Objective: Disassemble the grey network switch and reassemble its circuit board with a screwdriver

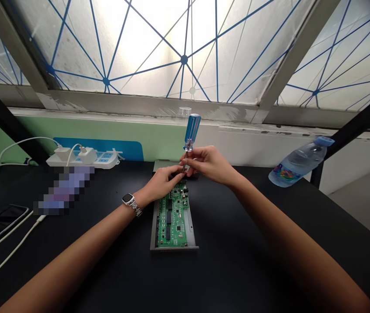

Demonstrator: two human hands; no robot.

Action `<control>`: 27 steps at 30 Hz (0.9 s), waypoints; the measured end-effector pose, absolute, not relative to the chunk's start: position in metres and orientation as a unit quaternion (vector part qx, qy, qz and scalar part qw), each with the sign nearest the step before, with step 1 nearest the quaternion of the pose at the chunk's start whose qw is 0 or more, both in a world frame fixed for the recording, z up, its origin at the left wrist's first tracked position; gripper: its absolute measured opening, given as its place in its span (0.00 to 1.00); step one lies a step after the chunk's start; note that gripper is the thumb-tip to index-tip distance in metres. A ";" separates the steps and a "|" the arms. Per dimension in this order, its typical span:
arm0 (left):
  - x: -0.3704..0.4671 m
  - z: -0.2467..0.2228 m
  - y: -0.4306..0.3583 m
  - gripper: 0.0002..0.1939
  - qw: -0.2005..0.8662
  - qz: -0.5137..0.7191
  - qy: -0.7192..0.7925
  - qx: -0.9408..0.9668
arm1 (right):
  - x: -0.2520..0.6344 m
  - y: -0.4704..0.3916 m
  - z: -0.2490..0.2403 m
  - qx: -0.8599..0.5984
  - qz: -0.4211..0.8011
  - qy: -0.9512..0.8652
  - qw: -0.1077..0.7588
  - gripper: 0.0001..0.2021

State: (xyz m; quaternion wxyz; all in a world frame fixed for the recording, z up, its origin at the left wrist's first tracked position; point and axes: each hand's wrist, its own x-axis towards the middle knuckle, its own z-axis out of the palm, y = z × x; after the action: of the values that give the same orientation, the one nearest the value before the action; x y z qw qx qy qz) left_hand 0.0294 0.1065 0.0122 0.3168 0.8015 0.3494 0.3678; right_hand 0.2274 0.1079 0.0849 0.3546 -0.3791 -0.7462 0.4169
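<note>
A screwdriver [192,132] with a clear blue handle stands nearly upright over the far end of a green circuit board [175,224]. The board lies in a grey metal casing [190,230] on the table. My right hand [209,165] is closed, pinching the metal shaft just below the handle. My left hand [163,181], with a watch on its wrist, rests over the board's far part; its thumb and forefinger come together around the lower shaft. The screwdriver's tip and whatever it touches are hidden by my fingers.
On the black table [237,261], a power strip [103,160] with plugged-in chargers stands back left. White cables [21,243] and a blurred-out object [65,191] lie at left. A plastic water bottle [299,163] leans at right. A small clear cup [185,111] sits on the window ledge.
</note>
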 end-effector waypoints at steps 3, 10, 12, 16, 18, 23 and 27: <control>0.029 0.013 0.108 0.14 0.316 0.363 0.341 0.807 | 0.226 0.108 0.085 -0.369 0.431 -0.747 0.347 0.09; 0.037 0.011 0.103 0.13 0.314 0.415 0.365 0.772 | 0.222 0.104 0.085 -0.371 0.444 -0.743 0.336 0.10; 0.038 0.010 0.102 0.13 0.294 0.423 0.385 0.766 | 0.219 0.103 0.084 -0.378 0.427 -0.750 0.335 0.10; 0.040 0.010 0.102 0.16 0.292 0.447 0.403 0.744 | 0.214 0.100 0.082 -0.440 0.262 -0.773 0.374 0.11; 0.041 0.009 0.103 0.20 0.296 0.463 0.410 0.728 | 0.212 0.100 0.082 -0.462 0.209 -0.772 0.384 0.10; 0.042 0.007 0.104 0.24 0.294 0.477 0.422 0.713 | 0.211 0.098 0.084 -0.446 0.218 -0.792 0.354 0.09; 0.040 0.007 0.104 0.19 0.265 0.450 0.432 0.735 | 0.213 0.096 0.086 -0.442 0.187 -0.813 0.330 0.06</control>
State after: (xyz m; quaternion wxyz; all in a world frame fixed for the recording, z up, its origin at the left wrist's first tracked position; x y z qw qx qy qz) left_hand 0.0400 0.1037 0.0067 0.2653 0.7352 0.4322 0.4498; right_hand 0.2128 0.0960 0.0861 0.3303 -0.4424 -0.8125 0.1871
